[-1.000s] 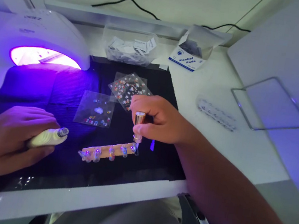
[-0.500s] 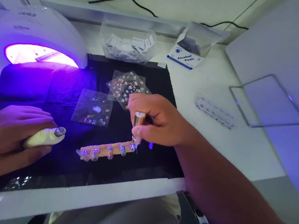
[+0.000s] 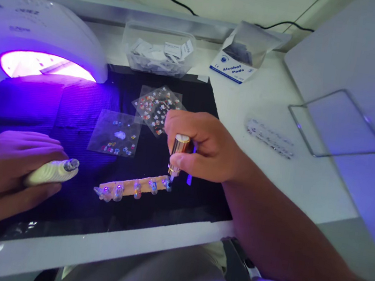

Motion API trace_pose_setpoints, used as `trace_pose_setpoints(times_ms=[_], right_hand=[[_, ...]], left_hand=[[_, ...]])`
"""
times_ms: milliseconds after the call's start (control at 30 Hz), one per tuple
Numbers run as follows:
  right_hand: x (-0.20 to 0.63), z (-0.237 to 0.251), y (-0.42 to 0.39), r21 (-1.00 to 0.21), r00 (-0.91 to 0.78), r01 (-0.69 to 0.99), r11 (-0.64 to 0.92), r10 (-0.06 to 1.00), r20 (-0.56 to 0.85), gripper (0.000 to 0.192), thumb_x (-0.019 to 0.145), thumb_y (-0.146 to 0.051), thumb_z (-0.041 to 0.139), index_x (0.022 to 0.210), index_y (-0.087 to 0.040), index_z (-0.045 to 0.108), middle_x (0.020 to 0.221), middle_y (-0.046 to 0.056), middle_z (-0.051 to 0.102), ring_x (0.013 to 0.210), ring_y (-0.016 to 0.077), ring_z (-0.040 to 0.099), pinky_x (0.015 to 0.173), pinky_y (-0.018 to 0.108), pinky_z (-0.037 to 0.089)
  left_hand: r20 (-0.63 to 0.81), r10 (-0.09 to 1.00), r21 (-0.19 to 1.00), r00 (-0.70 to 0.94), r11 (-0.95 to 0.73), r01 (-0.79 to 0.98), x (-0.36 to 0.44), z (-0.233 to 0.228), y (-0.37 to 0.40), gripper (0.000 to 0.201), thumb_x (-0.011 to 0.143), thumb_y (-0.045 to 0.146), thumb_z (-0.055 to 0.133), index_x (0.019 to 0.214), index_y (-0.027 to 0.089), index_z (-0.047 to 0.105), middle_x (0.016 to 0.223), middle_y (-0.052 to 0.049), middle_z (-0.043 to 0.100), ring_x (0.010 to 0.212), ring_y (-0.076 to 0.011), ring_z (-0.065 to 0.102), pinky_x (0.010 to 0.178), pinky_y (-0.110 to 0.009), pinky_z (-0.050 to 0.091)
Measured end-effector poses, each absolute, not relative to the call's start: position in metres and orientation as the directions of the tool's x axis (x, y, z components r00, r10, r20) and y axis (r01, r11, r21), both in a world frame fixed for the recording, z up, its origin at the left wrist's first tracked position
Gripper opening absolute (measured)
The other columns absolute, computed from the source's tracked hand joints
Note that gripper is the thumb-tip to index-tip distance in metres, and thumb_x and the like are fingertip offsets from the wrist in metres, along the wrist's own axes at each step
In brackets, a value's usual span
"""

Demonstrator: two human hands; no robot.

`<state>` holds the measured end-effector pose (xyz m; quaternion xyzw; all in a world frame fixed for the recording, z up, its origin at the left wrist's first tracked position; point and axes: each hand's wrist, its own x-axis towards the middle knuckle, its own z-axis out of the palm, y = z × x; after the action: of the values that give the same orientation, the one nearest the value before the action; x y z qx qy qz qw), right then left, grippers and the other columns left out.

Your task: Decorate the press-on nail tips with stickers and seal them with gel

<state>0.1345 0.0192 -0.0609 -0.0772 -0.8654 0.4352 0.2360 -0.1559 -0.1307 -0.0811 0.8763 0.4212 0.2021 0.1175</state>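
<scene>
My right hand (image 3: 204, 148) pinches a gold-capped polish brush (image 3: 179, 151) upright, its tip on the rightmost false nail of a wooden stick (image 3: 135, 187) that carries several decorated nail tips on the black mat (image 3: 71, 112). My left hand (image 3: 0, 175) rests on the mat to the left, wrapped around a cream pen-shaped tool (image 3: 52, 171) whose tip points toward the stick.
A white UV nail lamp (image 3: 42, 41) glows purple at back left. Two clear sticker sheets (image 3: 115, 134) (image 3: 157, 107) lie on the mat. Behind are a clear tub of packets (image 3: 158, 55), an alcohol pads box (image 3: 237, 60), a nail-tip strip (image 3: 269, 137) and a glass plate (image 3: 339, 124).
My right hand has tilted and lifted the brush slightly over the rightmost nail tip. The view has shifted a little; my left hand stays put.
</scene>
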Motion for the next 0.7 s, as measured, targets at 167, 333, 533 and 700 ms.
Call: trace_pose_setpoints(times_ms=[167,333,533,700], right_hand=[[0.1325,-0.0653,0.0201,-0.741,-0.897,-0.07,0.668,0.283,0.34,0.021,0.075,-0.016,0.053,0.057,-0.02,0.042,0.056,-0.005,0.042,0.059,0.0107,0.039,0.061,0.028,0.032],[0.1348,-0.0668,0.0234,-0.708,-0.868,-0.03,0.705,0.334,0.369,0.02,0.076,-0.017,0.055,0.059,-0.019,0.045,0.059,-0.004,0.045,0.059,0.0103,0.042,0.06,0.026,0.033],[0.1338,-0.0619,0.0185,-0.798,-0.906,-0.091,0.595,0.283,0.314,0.022,0.077,-0.017,0.054,0.058,-0.02,0.043,0.056,-0.005,0.045,0.057,0.0095,0.041,0.06,0.026,0.033],[0.1323,-0.0648,0.0182,-0.755,-0.903,-0.094,0.649,0.263,0.339,0.022,0.076,-0.017,0.052,0.059,-0.021,0.039,0.056,-0.005,0.042,0.059,0.0112,0.039,0.063,0.027,0.034]], left_hand=[[0.248,0.782,0.369,0.572,-0.622,0.691,-0.1581,-0.0832,-0.1311,0.003,0.089,0.024,0.05,0.089,0.026,0.052,0.061,0.004,0.056,0.049,-0.0156,0.051,0.045,-0.029,0.042],[0.264,0.783,0.35,0.563,-0.622,0.701,-0.1619,-0.0882,-0.1323,0.008,0.091,0.026,0.048,0.085,0.026,0.053,0.062,0.004,0.054,0.051,-0.0152,0.052,0.046,-0.028,0.042],[0.273,0.775,0.347,0.57,-0.631,0.693,-0.1596,-0.0867,-0.1315,0.008,0.092,0.024,0.048,0.087,0.025,0.054,0.063,0.003,0.055,0.051,-0.0153,0.051,0.046,-0.029,0.041],[0.294,0.764,0.346,0.574,-0.645,0.681,-0.1591,-0.0868,-0.1313,0.009,0.093,0.025,0.047,0.086,0.026,0.052,0.062,0.003,0.053,0.049,-0.0149,0.049,0.043,-0.029,0.041]])
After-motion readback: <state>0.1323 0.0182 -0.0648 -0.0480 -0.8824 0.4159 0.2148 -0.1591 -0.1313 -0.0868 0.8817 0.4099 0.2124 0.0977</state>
